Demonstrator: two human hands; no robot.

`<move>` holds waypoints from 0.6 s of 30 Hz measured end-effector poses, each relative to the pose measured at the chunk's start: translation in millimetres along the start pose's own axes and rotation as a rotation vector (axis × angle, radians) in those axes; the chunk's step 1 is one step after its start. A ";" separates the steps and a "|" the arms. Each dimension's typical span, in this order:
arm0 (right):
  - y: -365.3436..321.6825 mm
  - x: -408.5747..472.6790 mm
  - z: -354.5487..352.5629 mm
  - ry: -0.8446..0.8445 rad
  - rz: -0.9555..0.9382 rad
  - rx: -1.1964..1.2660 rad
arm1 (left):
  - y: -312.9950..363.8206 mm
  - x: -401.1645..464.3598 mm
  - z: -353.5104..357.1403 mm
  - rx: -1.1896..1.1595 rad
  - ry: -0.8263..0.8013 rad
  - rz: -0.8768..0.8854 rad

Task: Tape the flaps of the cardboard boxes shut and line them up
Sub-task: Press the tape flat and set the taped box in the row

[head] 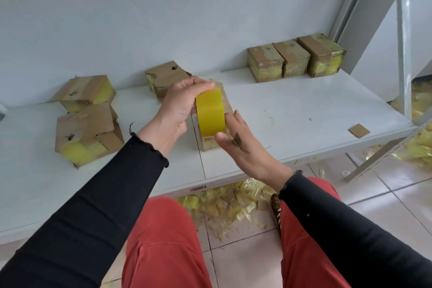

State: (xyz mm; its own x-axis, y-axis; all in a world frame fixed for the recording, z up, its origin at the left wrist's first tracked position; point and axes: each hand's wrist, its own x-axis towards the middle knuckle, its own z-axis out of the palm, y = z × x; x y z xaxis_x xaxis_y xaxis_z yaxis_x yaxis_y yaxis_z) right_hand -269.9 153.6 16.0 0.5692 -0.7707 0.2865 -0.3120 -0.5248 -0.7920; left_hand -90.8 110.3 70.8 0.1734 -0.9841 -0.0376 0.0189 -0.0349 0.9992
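Here, over a box (pixel 208 144): left fingers (pixel 203 86) round tape roll (pixel 210 114), right fingers (pixel 236 116) straight against roll.

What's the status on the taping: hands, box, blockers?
Left hand grips yellow tape roll over current box. Right hand at roll's near edge, grip unclear. Three boxes lined up back right; nothing seen blocking.

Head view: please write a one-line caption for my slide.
Left hand grips a yellow tape roll over a box; three taped boxes line the shelf.

head camera looks forward and down, close over the shelf (pixel 292 110).
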 end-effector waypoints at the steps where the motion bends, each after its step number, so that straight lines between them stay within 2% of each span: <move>1: -1.8 2.0 1.8 0.023 0.000 0.013 | -1.9 4.1 -2.6 -0.014 -0.015 -0.040; 5: -15.6 9.1 -4.5 0.129 0.068 0.238 | -9.2 20.3 -14.7 -0.001 -0.095 -0.093; 8: -20.3 10.7 -1.8 0.155 0.133 0.266 | -4.2 37.9 -21.6 -0.026 -0.046 -0.033; 10: -19.5 5.4 2.5 0.179 0.256 0.346 | 1.8 56.0 -26.1 -0.036 0.005 0.041; 12: -17.2 -1.4 -0.6 0.218 0.344 0.400 | 2.0 69.8 -22.7 0.032 -0.016 0.100; 16: -15.7 1.6 -16.8 0.154 0.424 0.358 | -16.7 88.2 -3.1 0.077 -0.067 0.140; 18: -11.4 0.8 -21.7 0.121 0.490 0.404 | -23.7 99.6 -3.0 0.023 0.006 0.146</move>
State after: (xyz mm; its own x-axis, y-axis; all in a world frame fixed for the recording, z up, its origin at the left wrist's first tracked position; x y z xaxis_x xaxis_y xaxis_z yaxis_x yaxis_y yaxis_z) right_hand -282.4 151.2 36.9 0.3361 -0.9342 -0.1198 -0.1895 0.0575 -0.9802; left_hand -71.0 13.6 43.4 0.1788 -0.9779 0.1085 -0.0291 0.1050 0.9940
